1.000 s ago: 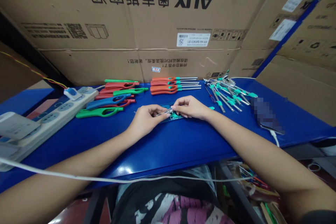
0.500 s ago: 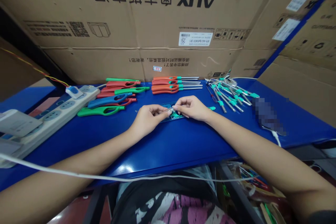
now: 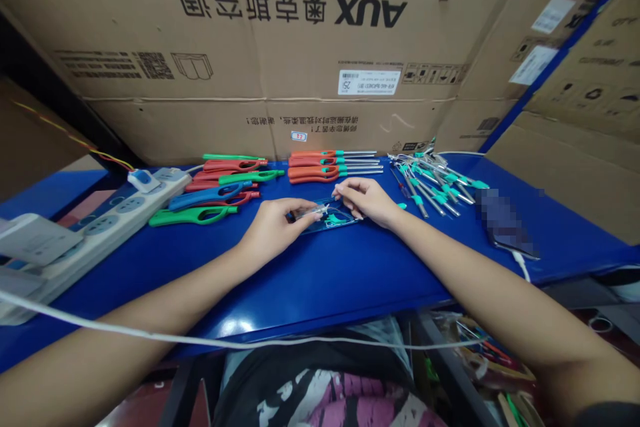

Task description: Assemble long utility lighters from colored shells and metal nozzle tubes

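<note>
My left hand (image 3: 283, 221) is closed, thumb and fingers pinching a small clear-and-whitish part (image 3: 320, 212) too small to name. Facing it, my right hand (image 3: 367, 201) has its thumb and forefinger pressed together; what they pinch is hidden, though a thin wire-like line seems to run between the hands. Beneath both hands lies a flat bluish see-through holder (image 3: 313, 229), with a teal-green piece (image 3: 334, 219) on it. A teal tip (image 3: 402, 205) shows just past my right wrist.
Orange lighters with metal tubes (image 3: 314, 174) lie behind my hands. Coloured handle shells (image 3: 210, 195) are at left, beside a power strip (image 3: 117, 213). A pile of metal tubes with teal ends (image 3: 435, 180) and a phone (image 3: 503, 220) lie at right. A white cable (image 3: 260, 343) crosses in front.
My right hand has drawn slightly up and away from my left, widening the gap between the fingertips. The left hand stays nearly in place, and the view has tilted a little.
</note>
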The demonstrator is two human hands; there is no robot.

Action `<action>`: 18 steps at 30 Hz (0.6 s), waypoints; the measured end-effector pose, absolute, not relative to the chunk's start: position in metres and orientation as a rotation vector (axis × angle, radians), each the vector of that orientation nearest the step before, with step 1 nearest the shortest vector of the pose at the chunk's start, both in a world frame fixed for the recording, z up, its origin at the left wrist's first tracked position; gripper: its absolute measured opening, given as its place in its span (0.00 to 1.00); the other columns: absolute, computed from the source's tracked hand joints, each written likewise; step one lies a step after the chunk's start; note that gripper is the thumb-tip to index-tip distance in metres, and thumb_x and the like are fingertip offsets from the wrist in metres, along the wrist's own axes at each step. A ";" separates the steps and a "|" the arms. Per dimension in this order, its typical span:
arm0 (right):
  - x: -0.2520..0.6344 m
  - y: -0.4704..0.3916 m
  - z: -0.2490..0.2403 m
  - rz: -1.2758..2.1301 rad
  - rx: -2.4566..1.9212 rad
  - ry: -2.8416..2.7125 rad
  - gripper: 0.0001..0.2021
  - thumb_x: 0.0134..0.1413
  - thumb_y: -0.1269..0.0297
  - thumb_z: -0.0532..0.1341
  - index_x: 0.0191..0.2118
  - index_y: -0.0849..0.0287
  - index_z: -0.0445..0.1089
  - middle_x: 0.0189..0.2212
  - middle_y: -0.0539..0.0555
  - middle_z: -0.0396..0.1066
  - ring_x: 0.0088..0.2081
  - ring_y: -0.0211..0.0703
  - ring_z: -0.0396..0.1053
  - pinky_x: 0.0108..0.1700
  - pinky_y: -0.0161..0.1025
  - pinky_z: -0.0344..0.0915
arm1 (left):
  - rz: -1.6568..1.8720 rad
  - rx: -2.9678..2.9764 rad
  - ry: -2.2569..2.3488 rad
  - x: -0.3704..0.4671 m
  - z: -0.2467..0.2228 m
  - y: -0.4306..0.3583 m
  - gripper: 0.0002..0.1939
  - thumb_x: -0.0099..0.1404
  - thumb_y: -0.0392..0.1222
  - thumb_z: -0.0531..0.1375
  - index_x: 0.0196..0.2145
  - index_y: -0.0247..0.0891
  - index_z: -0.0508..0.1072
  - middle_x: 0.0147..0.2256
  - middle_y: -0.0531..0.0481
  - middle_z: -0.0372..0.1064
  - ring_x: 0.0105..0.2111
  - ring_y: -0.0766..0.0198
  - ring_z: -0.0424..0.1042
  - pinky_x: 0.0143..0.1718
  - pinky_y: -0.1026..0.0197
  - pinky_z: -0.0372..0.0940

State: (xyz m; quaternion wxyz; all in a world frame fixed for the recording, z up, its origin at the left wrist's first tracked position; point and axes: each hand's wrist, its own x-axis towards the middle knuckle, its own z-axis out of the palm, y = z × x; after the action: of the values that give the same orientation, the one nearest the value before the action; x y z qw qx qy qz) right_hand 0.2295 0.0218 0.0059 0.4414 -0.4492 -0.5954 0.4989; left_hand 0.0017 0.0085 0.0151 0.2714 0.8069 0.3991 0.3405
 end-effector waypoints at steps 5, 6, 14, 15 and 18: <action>0.236 0.030 0.004 1.214 -1.107 -1.290 0.16 0.48 0.52 0.68 0.29 0.62 0.71 0.24 0.49 0.66 0.19 0.28 0.54 0.14 0.28 0.50 | 0.881 2.425 1.063 -0.004 0.015 0.012 0.12 0.64 0.49 0.64 0.39 0.40 0.79 0.35 0.48 0.78 0.36 0.59 0.72 0.37 0.60 0.64; 0.236 0.030 0.003 1.206 -1.110 -1.276 0.16 0.48 0.52 0.68 0.29 0.62 0.71 0.26 0.50 0.67 0.21 0.28 0.55 0.15 0.28 0.51 | 0.854 2.458 1.062 -0.005 0.014 0.013 0.11 0.64 0.49 0.64 0.38 0.40 0.79 0.35 0.48 0.78 0.37 0.58 0.71 0.37 0.60 0.64; 0.236 0.029 0.003 1.129 -1.170 -1.381 0.13 0.50 0.55 0.65 0.31 0.61 0.73 0.28 0.50 0.69 0.22 0.30 0.55 0.22 0.31 0.54 | 0.717 2.496 1.053 -0.005 0.010 0.015 0.12 0.63 0.50 0.64 0.36 0.39 0.80 0.37 0.47 0.76 0.34 0.60 0.71 0.37 0.60 0.62; 0.236 0.029 0.003 1.091 -1.181 -1.424 0.13 0.50 0.55 0.65 0.32 0.61 0.73 0.28 0.50 0.70 0.23 0.30 0.56 0.24 0.31 0.56 | 0.710 2.480 1.065 -0.005 0.010 0.015 0.13 0.62 0.50 0.64 0.37 0.39 0.81 0.36 0.46 0.76 0.32 0.61 0.70 0.35 0.60 0.62; 0.235 0.028 0.002 0.986 -1.192 -1.580 0.12 0.50 0.56 0.66 0.33 0.61 0.73 0.28 0.49 0.70 0.27 0.33 0.61 0.30 0.34 0.59 | 0.691 2.452 1.069 -0.005 0.012 0.014 0.14 0.63 0.51 0.64 0.39 0.39 0.81 0.35 0.48 0.76 0.27 0.64 0.68 0.31 0.62 0.61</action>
State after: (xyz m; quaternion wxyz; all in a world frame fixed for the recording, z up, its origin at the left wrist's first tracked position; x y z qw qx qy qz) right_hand 0.2352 0.0276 0.0018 0.4485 -0.4819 -0.6386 0.3984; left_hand -0.0047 0.0137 0.0121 0.1884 0.8716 0.3800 0.2457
